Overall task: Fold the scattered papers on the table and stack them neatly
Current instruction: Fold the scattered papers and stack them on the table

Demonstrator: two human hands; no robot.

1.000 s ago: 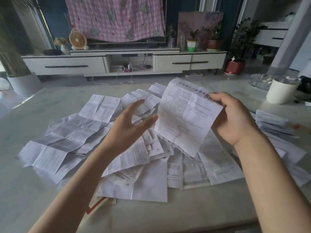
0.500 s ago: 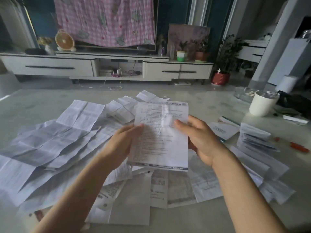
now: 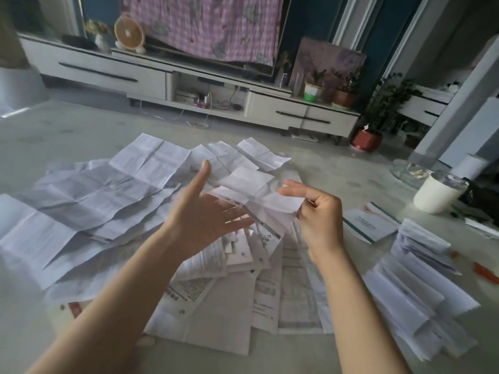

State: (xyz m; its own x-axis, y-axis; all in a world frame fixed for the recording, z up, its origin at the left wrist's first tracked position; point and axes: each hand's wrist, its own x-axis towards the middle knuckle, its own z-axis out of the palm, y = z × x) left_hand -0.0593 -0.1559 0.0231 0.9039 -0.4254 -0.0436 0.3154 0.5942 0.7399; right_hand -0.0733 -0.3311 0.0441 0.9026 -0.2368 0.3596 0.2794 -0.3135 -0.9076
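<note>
Head camera view, looking forward and down over a pale marbled tabletop (image 3: 343,174) in a dim living room. Two bare forearms reach in from the bottom edge. The left hand (image 3: 205,220) is spread flat with straight fingers and its thumb pointing up, gripping nothing; it hovers over the papers just left of a small creased white sheet (image 3: 253,190). Motion blur hides whether its fingertips touch that sheet. The right hand (image 3: 320,220) pinches the sheet's right edge between thumb and fingers, holding it lifted above the pile. The two hands are near each other but apart. Beneath them lies a wide scatter of unfolded papers (image 3: 102,203), creased and overlapping, spread from the left edge to the centre of the tabletop, some printed with text. To the right, by the right forearm, sits a stack of folded papers (image 3: 413,282), loosely fanned. Between that stack and the right hand lies a white booklet with a green edge (image 3: 371,224). A white cup (image 3: 437,194) stands farther right, and an orange object (image 3: 487,273) lies at the right edge. Beyond the tabletop are a long white TV cabinet (image 3: 108,74), a pink checked cloth (image 3: 210,25) hanging above it, and a potted plant in a red pot (image 3: 367,140).
</note>
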